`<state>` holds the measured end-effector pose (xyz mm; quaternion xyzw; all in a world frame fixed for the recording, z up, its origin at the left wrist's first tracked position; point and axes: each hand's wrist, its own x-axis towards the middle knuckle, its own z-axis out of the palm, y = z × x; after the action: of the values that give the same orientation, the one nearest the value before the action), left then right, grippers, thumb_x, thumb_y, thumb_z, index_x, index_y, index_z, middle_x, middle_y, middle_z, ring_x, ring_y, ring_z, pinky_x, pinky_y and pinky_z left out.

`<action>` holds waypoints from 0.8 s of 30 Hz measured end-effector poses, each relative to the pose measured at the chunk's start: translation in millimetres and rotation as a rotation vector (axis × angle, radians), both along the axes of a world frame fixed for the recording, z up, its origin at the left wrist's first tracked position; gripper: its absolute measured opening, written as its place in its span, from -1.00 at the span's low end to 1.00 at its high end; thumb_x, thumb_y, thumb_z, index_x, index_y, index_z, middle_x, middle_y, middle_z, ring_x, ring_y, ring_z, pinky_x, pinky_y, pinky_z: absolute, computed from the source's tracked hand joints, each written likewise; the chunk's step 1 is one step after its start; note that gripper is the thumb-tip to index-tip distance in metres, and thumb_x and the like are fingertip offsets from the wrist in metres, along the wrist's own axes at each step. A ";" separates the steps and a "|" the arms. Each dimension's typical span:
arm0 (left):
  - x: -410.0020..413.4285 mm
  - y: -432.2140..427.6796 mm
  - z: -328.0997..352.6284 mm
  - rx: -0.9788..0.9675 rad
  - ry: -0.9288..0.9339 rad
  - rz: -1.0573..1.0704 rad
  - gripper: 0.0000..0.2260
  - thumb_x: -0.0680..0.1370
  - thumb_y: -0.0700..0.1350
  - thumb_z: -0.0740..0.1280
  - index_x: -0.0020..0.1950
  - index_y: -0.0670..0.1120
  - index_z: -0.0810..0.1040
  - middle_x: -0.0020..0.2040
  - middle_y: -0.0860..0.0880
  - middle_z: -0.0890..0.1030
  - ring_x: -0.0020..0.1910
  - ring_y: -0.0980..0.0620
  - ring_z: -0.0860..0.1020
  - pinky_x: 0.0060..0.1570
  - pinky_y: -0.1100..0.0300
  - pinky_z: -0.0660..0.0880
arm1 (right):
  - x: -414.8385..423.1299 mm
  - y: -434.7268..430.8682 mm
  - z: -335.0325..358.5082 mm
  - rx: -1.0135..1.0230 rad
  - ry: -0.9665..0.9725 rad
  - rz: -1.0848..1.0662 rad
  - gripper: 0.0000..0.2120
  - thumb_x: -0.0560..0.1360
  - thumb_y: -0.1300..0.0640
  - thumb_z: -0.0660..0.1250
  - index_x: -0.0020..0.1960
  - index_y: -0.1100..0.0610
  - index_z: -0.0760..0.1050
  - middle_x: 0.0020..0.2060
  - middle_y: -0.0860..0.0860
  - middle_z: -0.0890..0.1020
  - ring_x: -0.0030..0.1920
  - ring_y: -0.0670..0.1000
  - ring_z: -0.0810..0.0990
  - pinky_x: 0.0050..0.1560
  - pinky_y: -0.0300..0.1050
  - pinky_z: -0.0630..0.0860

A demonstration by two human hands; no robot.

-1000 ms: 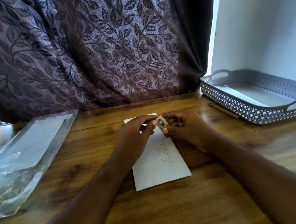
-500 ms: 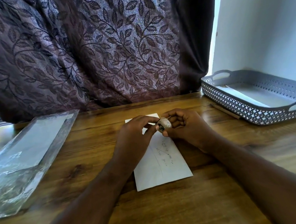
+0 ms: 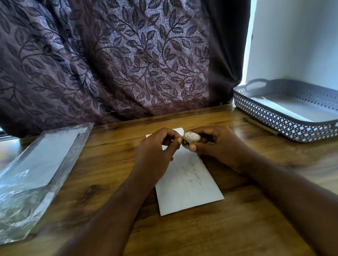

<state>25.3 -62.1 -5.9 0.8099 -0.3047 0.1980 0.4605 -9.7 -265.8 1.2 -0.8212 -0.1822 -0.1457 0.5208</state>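
Nearest us we list the brown wood-grain table [image 3: 196, 239]. On it lies a flat white paper envelope [image 3: 189, 190] with faint handwriting, its far end under our hands. Over that end, our left hand [image 3: 156, 156] has its fingers curled and pinches one end of a small pale oval object [image 3: 191, 137]. Our right hand [image 3: 218, 145] has its fingers curled round the other end. To the left lies a crumpled clear plastic sleeve [image 3: 23, 174]. To the right, well apart, stands a grey perforated plastic tray [image 3: 278, 127]. Farthest back we note a purple leaf-patterned curtain [image 3: 115, 60].
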 end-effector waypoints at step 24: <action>1.0 -0.7 -4.6 0.104 -0.022 0.086 -0.96 0.58 -0.14 0.39 0.02 -0.04 0.60 -0.07 0.12 0.63 -0.07 0.22 0.60 -0.12 0.21 0.63 | 11.6 -17.0 0.9 -0.133 0.102 -0.498 -0.64 0.34 -0.07 0.61 0.04 -0.03 0.58 -0.13 -0.18 0.64 -0.13 -0.18 0.60 -0.15 -0.28 0.53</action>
<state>26.3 -62.7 -10.5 0.8429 -0.2844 0.2105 0.4053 1.8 -282.9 2.2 -0.8796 0.0428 -0.2154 0.4221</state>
